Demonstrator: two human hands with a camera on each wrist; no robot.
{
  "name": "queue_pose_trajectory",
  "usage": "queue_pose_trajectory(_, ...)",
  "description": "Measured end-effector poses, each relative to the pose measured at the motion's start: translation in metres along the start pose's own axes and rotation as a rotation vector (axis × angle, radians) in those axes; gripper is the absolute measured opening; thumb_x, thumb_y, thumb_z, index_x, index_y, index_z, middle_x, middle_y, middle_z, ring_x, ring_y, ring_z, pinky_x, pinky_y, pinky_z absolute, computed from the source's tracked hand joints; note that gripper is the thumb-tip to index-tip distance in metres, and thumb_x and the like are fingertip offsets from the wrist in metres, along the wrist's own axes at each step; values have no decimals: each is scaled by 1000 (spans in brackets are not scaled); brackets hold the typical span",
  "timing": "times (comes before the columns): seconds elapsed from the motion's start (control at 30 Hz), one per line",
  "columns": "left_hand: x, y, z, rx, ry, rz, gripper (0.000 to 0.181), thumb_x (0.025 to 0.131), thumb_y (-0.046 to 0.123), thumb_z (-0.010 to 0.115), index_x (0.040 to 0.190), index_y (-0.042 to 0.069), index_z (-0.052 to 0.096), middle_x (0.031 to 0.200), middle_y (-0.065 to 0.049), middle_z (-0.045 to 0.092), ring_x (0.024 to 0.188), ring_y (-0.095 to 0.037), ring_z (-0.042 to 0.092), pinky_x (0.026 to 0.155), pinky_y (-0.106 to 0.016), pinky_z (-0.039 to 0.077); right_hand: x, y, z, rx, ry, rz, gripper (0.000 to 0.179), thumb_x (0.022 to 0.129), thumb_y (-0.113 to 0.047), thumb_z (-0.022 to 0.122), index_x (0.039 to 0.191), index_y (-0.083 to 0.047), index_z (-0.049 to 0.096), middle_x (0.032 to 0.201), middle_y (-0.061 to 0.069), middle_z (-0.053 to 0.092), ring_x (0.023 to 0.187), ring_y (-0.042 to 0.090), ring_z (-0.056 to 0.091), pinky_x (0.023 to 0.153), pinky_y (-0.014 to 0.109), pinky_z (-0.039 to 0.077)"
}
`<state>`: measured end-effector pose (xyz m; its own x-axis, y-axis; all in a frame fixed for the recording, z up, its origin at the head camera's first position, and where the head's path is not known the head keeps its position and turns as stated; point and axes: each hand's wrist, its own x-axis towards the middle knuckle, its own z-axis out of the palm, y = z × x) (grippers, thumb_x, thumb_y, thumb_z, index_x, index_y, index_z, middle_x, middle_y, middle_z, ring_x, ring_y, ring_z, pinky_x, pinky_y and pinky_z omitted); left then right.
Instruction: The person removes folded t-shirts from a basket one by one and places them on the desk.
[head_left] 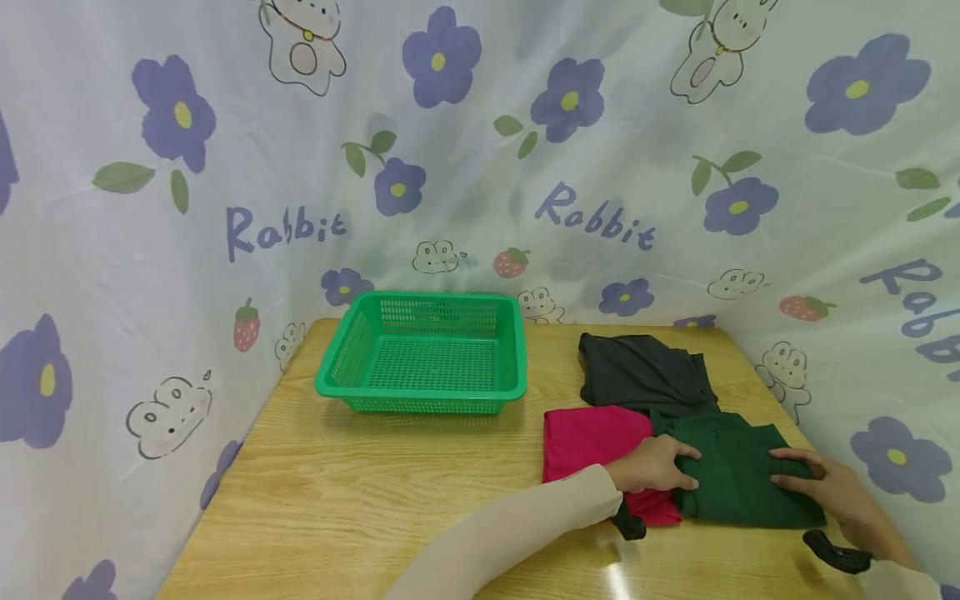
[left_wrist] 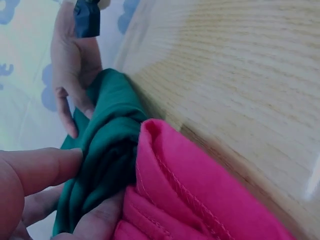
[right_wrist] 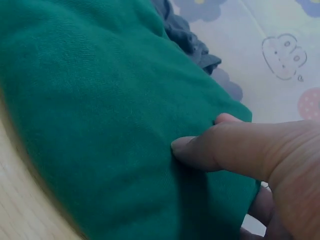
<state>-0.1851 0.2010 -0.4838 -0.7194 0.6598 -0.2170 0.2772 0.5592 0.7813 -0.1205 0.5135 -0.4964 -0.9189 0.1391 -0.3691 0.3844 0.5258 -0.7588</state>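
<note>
A folded dark green cloth (head_left: pixel 731 467) lies at the right of the table, a hand at each end. My left hand (head_left: pixel 656 464) pinches its left edge, the thumb on one side of the folded layers and fingers on the other. At the opposite edge, my right hand (head_left: pixel 832 492) grips the green fabric (right_wrist: pixel 110 115), thumb (right_wrist: pixel 195 150) on top and fingers curled around the edge. A folded pink cloth (head_left: pixel 592 433) sits under my left wrist, touching the green one; its stitched hem shows as pink layers (left_wrist: pixel 195 185) in the left wrist view.
Behind these lies a dark grey folded cloth (head_left: pixel 645 372). A green plastic basket (head_left: pixel 420 392) with perforated walls stands at the back left of the wooden table (head_left: pixel 337 492). A printed curtain (head_left: pixel 480 150) hangs along the back and both sides.
</note>
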Motion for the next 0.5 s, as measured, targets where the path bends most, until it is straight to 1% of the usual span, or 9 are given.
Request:
queue_pose_trajectory(0.1, -2, 0, -2, -5, 13, 14, 40, 93, 18, 79, 131, 28, 71, 136, 15, 59, 104, 3, 50, 66, -17, 45, -1, -1, 2, -27, 16, -8, 57, 92, -43, 79, 142, -22, 63, 161, 41, 3, 142, 65, 10, 104, 77, 26)
queue_pose_trajectory(0.17, -3, 1, -3, 5, 25, 22, 35, 93, 18, 79, 127, 27, 73, 132, 15, 60, 110, 4, 52, 73, -16, 46, -3, -3, 4, -35, 42, -15, 60, 93, -44, 77, 143, -16, 61, 160, 42, 8, 141, 65, 15, 102, 76, 30)
queue_pose_trajectory(0.2, -3, 1, -5, -3, 26, 23, 32, 93, 18, 79, 124, 25, 73, 126, 15, 63, 108, 3, 56, 73, -16, 48, -4, -4, 5, -37, 61, -21, 61, 95, -45, 75, 143, -12, 60, 158, 43, 11, 139, 65, 18, 101, 75, 32)
queue_pose_trajectory(0.23, -3, 2, -7, -15, 25, 23, 29, 94, 18, 78, 122, 24, 73, 118, 13, 66, 102, 1, 61, 72, -16, 49, -5, -6, 6, -43, 100, -31, 63, 96, -47, 72, 144, -8, 58, 157, 44, 14, 137, 64, 22, 99, 74, 35)
queue_pose_trajectory(0.3, -3, 2, -13, -55, 18, 27, 23, 96, 15, 75, 119, 19, 73, 101, 9, 70, 87, -3, 68, 68, -18, 53, -8, -12, 9, -50, 206, -54, 69, 100, -48, 66, 145, 2, 50, 153, 44, 22, 133, 62, 30, 95, 70, 40)
queue_pose_trajectory(0.33, -3, 2, -17, -81, 14, 32, 20, 97, 13, 74, 117, 16, 73, 92, 6, 70, 78, -6, 69, 65, -19, 54, -8, -15, 10, -52, 263, -67, 71, 102, -48, 62, 146, 6, 47, 151, 43, 26, 130, 61, 33, 92, 69, 42)
queue_pose_trajectory(0.4, -3, 1, -28, -128, 6, 49, 15, 99, 10, 70, 114, 12, 73, 78, 1, 68, 63, -11, 69, 60, -21, 55, -9, -24, 13, -46, 363, -85, 74, 104, -49, 56, 147, 9, 42, 148, 41, 32, 125, 58, 39, 87, 65, 45)
queue_pose_trajectory(0.43, -2, -1, -34, -144, 8, 66, 14, 100, 9, 68, 113, 10, 73, 76, -1, 68, 62, -12, 69, 60, -22, 56, -9, -29, 15, -49, 410, -92, 74, 104, -49, 55, 148, 9, 40, 147, 39, 36, 123, 54, 42, 84, 61, 47)
queue_pose_trajectory(0.5, -2, -4, -46, -139, 21, 110, 13, 101, 8, 67, 112, 8, 73, 76, -2, 70, 62, -13, 69, 59, -22, 56, -8, -39, 17, -65, 446, -107, 75, 104, -50, 54, 149, 9, 40, 144, 34, 41, 115, 42, 50, 79, 51, 51)
